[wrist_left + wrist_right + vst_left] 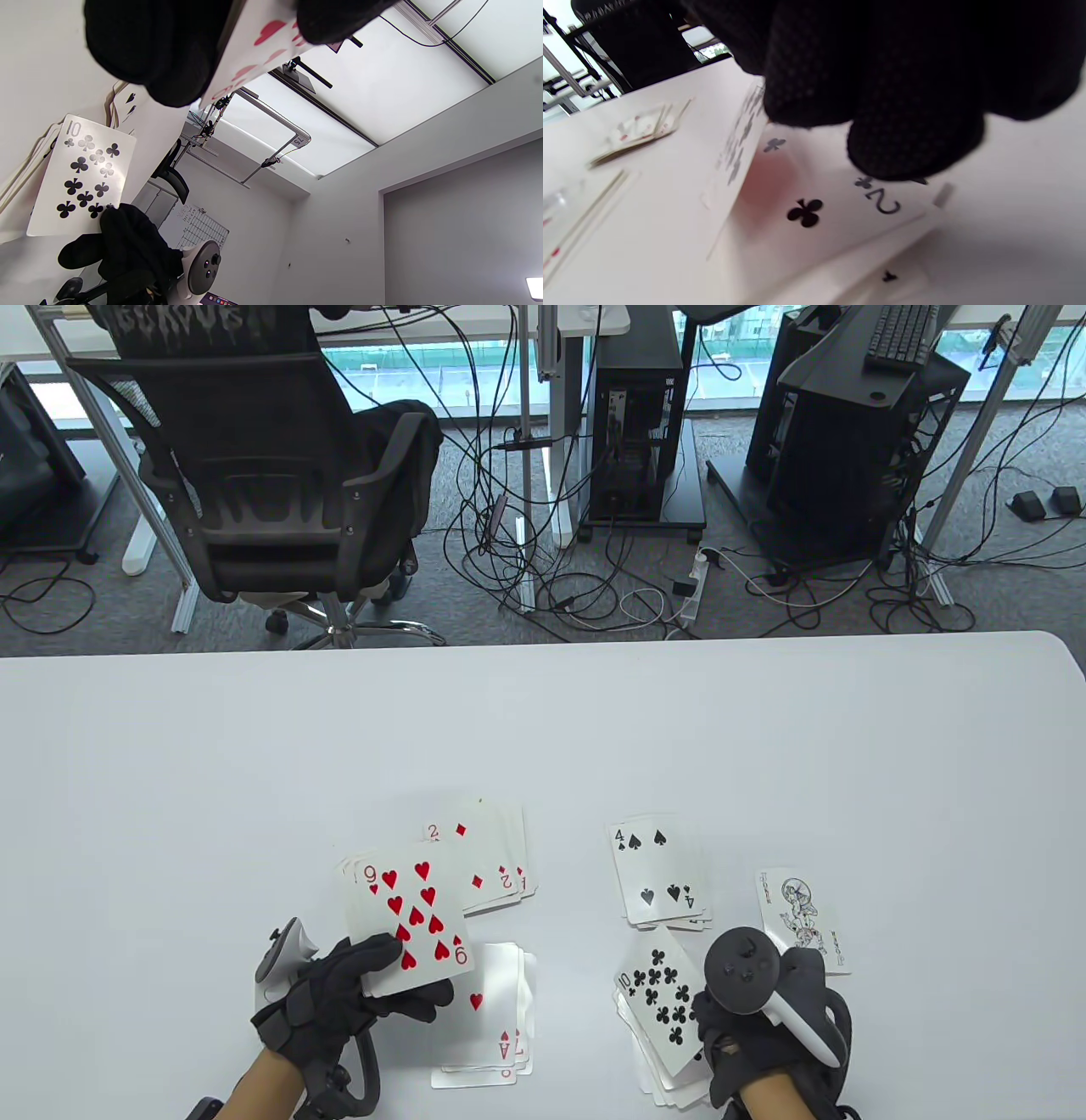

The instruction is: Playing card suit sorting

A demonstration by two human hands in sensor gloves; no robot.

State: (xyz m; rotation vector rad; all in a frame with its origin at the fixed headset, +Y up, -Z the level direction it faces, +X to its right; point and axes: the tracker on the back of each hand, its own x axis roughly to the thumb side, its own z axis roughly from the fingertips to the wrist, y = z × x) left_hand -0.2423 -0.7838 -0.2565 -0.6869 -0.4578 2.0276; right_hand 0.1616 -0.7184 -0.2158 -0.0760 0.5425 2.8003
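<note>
A: Start from the table view — what lies where?

B: On the white tabletop (543,712) the left hand (339,997) pinches the nine of hearts (413,918) by its near edge, fingers curled on it, face up. Behind it sits the diamond pile (492,857) topped by a two; beside the hand is the heart pile (496,1018) with an ace on top. To the right lie the spade pile (657,874) with a four on top, a joker (802,918) by itself, and the club pile (666,1027), where the right hand (764,1018) holds the ten of clubs (662,997).

A: The left wrist view?

B: Dark fingers (169,46) clamp the red-pipped card; the ten of clubs (82,176) shows across the table, held at its corner.

A: And the right wrist view?

B: Blurred — gloved fingers (908,110) closed on the tilted ten, above a two of clubs (835,203).
</note>
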